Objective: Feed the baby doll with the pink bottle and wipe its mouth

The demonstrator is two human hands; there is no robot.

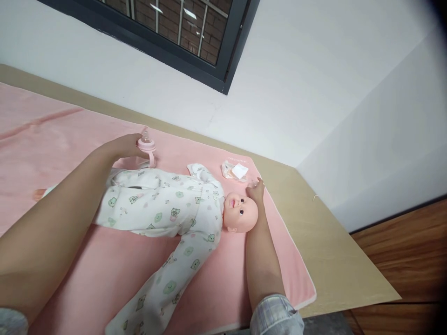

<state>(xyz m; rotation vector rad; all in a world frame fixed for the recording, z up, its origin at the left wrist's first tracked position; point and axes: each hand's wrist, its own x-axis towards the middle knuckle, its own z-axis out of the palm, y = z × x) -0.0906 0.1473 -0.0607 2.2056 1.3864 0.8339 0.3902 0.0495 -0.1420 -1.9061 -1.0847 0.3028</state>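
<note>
The left hand (127, 146) grips the pink baby bottle (147, 145) left of centre, which I'd hold upright, while the right hand (257, 191) has its fingers closed on a clear cap-like piece (253, 184) just right of centre, probably needing only light pressure.

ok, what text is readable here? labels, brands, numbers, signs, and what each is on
None legible.
Pink blanket: small pale marks near the wall-side edge, possibly lettering, too small to read.
Baby bottle: nothing legible.
White slip: nothing legible.
Doll's sleeper: animal prints, no readable words.
</note>
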